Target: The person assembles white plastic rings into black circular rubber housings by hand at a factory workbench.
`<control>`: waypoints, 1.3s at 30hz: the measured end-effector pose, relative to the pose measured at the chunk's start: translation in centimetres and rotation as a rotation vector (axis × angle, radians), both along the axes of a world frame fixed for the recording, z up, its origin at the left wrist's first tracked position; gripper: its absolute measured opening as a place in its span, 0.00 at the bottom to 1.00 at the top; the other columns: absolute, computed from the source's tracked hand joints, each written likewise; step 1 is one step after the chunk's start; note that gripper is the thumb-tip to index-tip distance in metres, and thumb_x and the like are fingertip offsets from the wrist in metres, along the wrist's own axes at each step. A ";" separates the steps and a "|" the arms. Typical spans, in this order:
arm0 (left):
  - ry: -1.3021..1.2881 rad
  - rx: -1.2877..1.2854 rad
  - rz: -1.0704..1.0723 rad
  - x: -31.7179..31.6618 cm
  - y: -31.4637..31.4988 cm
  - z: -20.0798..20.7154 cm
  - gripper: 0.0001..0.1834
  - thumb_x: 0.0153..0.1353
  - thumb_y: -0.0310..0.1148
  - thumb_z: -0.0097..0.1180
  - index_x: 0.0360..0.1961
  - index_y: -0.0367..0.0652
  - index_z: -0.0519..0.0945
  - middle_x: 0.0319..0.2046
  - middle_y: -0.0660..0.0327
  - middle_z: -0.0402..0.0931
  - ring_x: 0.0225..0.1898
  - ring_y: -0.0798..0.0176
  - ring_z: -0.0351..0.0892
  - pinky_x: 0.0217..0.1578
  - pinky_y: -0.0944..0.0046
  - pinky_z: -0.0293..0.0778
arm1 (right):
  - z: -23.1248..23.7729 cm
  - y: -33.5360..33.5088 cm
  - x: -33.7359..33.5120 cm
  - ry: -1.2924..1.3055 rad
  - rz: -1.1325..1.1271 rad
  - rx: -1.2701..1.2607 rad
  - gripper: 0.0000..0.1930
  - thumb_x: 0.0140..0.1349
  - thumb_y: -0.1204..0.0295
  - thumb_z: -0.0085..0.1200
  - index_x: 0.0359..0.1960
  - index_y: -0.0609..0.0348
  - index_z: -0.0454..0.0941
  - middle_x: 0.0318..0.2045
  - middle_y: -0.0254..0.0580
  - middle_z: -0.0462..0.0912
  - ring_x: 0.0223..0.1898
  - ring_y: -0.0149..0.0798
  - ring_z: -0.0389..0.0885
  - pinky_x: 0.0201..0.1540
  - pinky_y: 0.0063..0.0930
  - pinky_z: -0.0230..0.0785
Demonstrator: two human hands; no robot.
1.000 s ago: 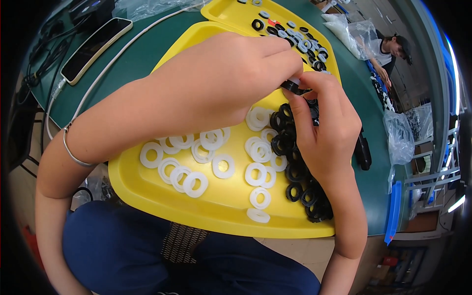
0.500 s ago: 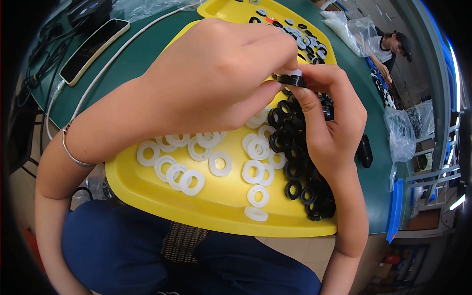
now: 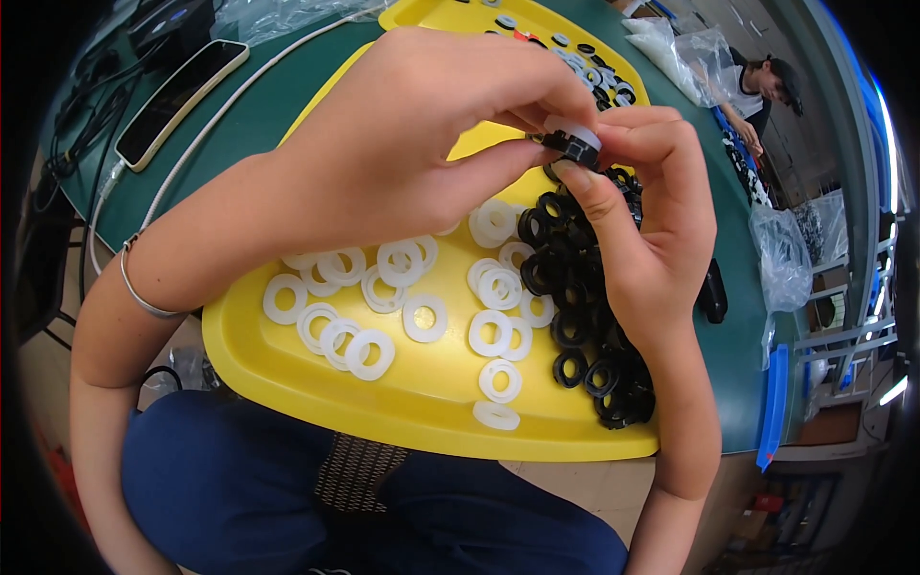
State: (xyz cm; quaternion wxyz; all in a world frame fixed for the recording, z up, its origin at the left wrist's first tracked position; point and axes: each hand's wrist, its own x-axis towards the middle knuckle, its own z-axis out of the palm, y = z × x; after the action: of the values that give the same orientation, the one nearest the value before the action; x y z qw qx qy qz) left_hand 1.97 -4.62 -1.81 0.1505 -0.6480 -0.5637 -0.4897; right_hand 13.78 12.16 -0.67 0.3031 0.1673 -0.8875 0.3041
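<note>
Above the near yellow tray (image 3: pixel 422 402), my left hand (image 3: pixel 431 134) and my right hand (image 3: pixel 652 211) meet with fingertips pinched on one small part. It is a black ring (image 3: pixel 576 149) with a white ring (image 3: pixel 575 130) lying on its top side. Both hands grip its edges; the fingers partly cover it. Below my left hand, several loose white rings (image 3: pixel 425 318) lie flat or overlapping in the tray. A pile of black rings (image 3: pixel 572 326) fills the tray's right side, partly hidden behind my right hand.
Beyond my hands, a second yellow tray (image 3: pixel 422 13) holds several black-and-white rings (image 3: pixel 585 67). A phone (image 3: pixel 182 103) with a white cable (image 3: pixel 206 129) lies at left on the green table (image 3: pixel 287 72). A black object (image 3: pixel 712 293) lies right of the tray. Another person (image 3: pixel 757 96) sits at far right.
The held part has tilted, so more of its white top and black side show. My left fingers have opened out slightly around it; both hands stay close together.
</note>
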 end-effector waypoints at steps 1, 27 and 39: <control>0.000 0.001 -0.005 0.2 0.3 -0.1 0.13 0.51 0.13 0.55 0.40 0.32 0.77 0.36 0.54 0.79 0.43 0.59 0.81 0.47 0.64 0.77 | 0.1 0.1 0.0 0.027 -0.005 0.011 0.11 0.56 0.86 0.55 0.38 0.65 0.69 0.39 0.40 0.71 0.40 0.30 0.71 0.46 0.21 0.65; -0.655 -0.064 -0.213 0.0 0.4 -0.5 0.09 0.62 0.24 0.54 0.43 0.34 0.72 0.38 0.61 0.75 0.42 0.69 0.77 0.44 0.71 0.72 | -0.5 -1.5 -0.2 0.050 -0.104 0.024 0.11 0.64 0.78 0.50 0.47 0.65 0.67 0.30 0.38 0.78 0.30 0.26 0.78 0.35 0.19 0.71; 0.506 -0.375 0.820 -1.2 -0.7 -2.2 0.12 0.59 0.34 0.53 0.32 0.34 0.73 0.27 0.54 0.72 0.32 0.54 0.75 0.34 0.59 0.71 | -0.3 2.2 -1.1 -0.196 -0.483 -0.421 0.12 0.65 0.70 0.50 0.44 0.66 0.73 0.23 0.30 0.72 0.24 0.21 0.64 0.26 0.18 0.58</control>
State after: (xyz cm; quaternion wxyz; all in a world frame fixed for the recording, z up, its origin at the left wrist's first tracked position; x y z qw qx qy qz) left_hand 0.72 -5.35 -4.02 0.3431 -0.4879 -0.7952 -0.1089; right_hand 12.71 14.38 -1.01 0.3078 -0.1442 -0.8440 0.4150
